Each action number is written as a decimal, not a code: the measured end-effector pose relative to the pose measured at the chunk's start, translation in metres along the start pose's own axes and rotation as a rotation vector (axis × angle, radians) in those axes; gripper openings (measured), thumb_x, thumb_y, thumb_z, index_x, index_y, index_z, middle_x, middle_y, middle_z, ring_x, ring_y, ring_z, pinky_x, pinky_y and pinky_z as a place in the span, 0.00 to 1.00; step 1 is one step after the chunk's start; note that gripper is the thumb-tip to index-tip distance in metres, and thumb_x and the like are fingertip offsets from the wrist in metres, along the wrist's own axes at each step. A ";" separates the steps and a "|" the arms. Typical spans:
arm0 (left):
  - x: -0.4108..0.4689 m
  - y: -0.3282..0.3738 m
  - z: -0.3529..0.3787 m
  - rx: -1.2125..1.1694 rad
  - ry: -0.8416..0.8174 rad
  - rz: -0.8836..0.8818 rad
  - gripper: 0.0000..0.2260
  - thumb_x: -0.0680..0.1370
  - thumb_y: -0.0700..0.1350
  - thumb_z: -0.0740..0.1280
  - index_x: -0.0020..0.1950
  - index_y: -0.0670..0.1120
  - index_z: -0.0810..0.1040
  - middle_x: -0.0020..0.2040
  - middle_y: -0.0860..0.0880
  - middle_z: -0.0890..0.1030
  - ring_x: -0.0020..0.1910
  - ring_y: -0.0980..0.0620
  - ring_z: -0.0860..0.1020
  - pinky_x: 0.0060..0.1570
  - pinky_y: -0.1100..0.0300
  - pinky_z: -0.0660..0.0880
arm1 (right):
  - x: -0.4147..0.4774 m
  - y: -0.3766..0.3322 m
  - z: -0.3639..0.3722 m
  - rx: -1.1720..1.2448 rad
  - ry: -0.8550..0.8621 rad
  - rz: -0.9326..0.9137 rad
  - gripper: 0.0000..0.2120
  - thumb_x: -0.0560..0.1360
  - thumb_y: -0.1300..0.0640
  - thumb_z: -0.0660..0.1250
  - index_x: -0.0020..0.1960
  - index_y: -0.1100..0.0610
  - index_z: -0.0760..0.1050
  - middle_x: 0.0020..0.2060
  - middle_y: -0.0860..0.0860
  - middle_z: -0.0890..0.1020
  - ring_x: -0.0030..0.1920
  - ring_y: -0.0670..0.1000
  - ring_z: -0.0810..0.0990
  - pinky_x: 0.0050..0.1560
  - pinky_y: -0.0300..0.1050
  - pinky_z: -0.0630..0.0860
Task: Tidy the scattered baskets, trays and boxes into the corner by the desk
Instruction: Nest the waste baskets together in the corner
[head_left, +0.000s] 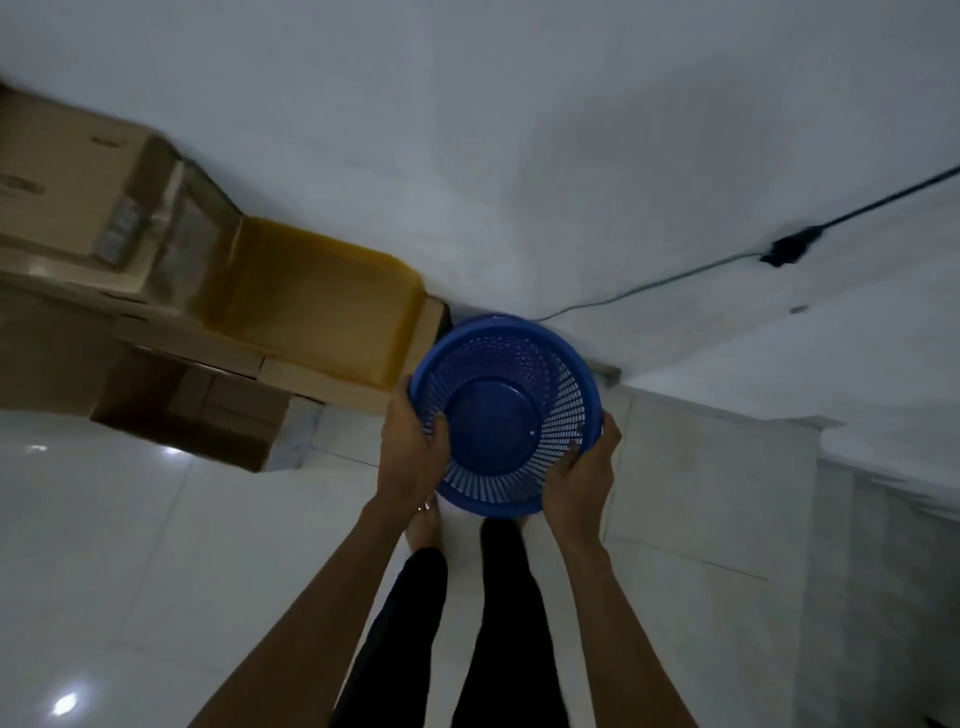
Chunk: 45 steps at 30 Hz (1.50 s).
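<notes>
Through the head camera I look down at a dim room corner. At 9 o'clock, stacked cardboard boxes (62, 208) stand against the white wall (467, 130). Just below them an open box (192, 415) lies on the glossy white floor (130, 545), its opening turned toward me. At 10 o'clock, nearer the middle, a yellow tray (311, 301) rests on top of the boxes, tilted, with its hollow side facing me.

Near the centre I see a round blue basket (493, 410) with mesh sides and a solid base, held in the air above the floor, close to the corner. Its rim at 10 o'clock overlaps the tray's corner in my view; I cannot tell whether they touch.

The left hand (410, 452) grasps the basket's rim at 9 o'clock, fingers curled over the edge onto the mesh. The right hand (582, 478) grasps the rim at 4 o'clock, fingers hooked inside.

At 6 o'clock are dark trouser legs (498, 597) and a bare foot (423, 530).

At 2 o'clock a dark cable (675, 275) runs along the wall toward the corner.
</notes>
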<state>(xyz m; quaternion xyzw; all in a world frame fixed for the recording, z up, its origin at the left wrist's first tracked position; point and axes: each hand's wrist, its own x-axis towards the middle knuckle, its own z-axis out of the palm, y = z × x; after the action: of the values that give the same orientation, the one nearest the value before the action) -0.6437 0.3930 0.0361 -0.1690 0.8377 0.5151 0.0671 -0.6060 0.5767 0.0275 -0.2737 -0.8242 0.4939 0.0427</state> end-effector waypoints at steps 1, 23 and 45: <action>0.021 -0.014 0.014 0.028 0.008 -0.002 0.19 0.81 0.38 0.65 0.72 0.42 0.67 0.62 0.49 0.74 0.51 0.64 0.72 0.49 0.77 0.71 | 0.022 0.014 0.016 -0.004 -0.010 -0.010 0.26 0.81 0.70 0.55 0.75 0.52 0.60 0.59 0.49 0.77 0.53 0.42 0.77 0.54 0.24 0.71; 0.225 -0.267 0.219 0.329 -0.101 -0.376 0.28 0.81 0.49 0.65 0.79 0.44 0.60 0.72 0.38 0.61 0.67 0.34 0.70 0.68 0.42 0.70 | 0.244 0.273 0.213 -0.478 -0.357 0.097 0.34 0.77 0.57 0.67 0.79 0.60 0.56 0.67 0.60 0.64 0.64 0.61 0.69 0.65 0.51 0.71; 0.019 0.071 -0.087 0.506 -0.544 0.276 0.28 0.80 0.51 0.66 0.78 0.47 0.62 0.70 0.41 0.70 0.67 0.40 0.69 0.65 0.43 0.70 | -0.074 -0.075 -0.054 -0.310 0.078 0.106 0.26 0.77 0.56 0.65 0.74 0.56 0.66 0.69 0.58 0.66 0.68 0.57 0.67 0.65 0.42 0.62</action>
<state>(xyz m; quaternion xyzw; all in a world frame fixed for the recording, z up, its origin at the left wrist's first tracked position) -0.6815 0.3412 0.1307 0.1098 0.9046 0.3224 0.2563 -0.5560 0.5559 0.1327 -0.3391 -0.8726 0.3514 0.0057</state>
